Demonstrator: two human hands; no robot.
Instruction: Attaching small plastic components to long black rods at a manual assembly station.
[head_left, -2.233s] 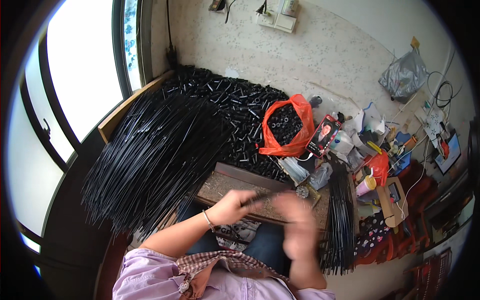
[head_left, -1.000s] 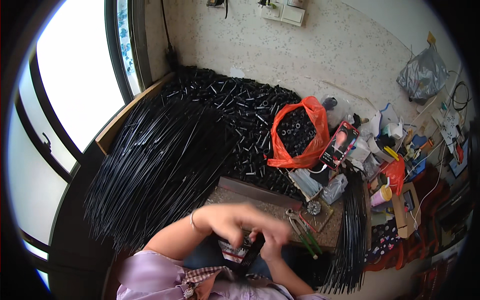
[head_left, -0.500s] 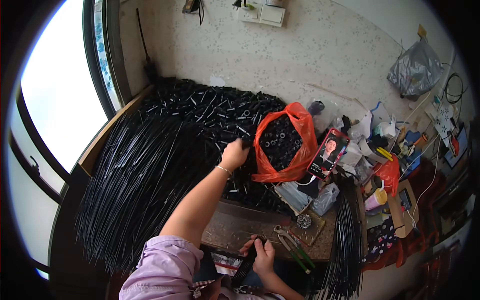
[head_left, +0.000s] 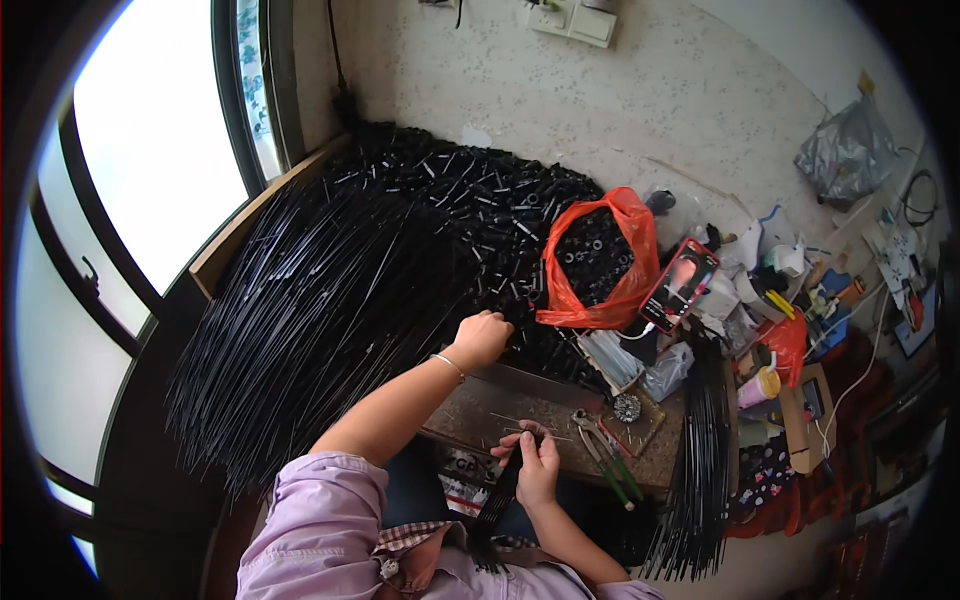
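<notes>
My left hand [head_left: 482,338] is at the near edge of a heap of black tubular parts [head_left: 440,170], fingers curled and their tips partly hidden. I cannot make out what lies in them. Closer to my body, my right hand [head_left: 535,468] is closed around a bundle of thin black rods [head_left: 500,492] that hangs toward my lap. A large spread of long thin black rods [head_left: 290,320] lies left of my left arm. Beyond my left hand, an open red plastic bag [head_left: 555,312] holds small black ring-ended parts [head_left: 590,255].
Green-handled pincers [head_left: 612,462] and a round metallic cluster [head_left: 627,407] lie right of my right hand. A lit phone [head_left: 680,285] leans beside the red bag. More black rods [head_left: 695,470] hang over the right table edge, near a cup [head_left: 760,387] and an open cardboard box [head_left: 797,430].
The whole view has shifted. My left hand has drawn back from beside the red bag toward the heap's near edge. My right hand still grips the rods.
</notes>
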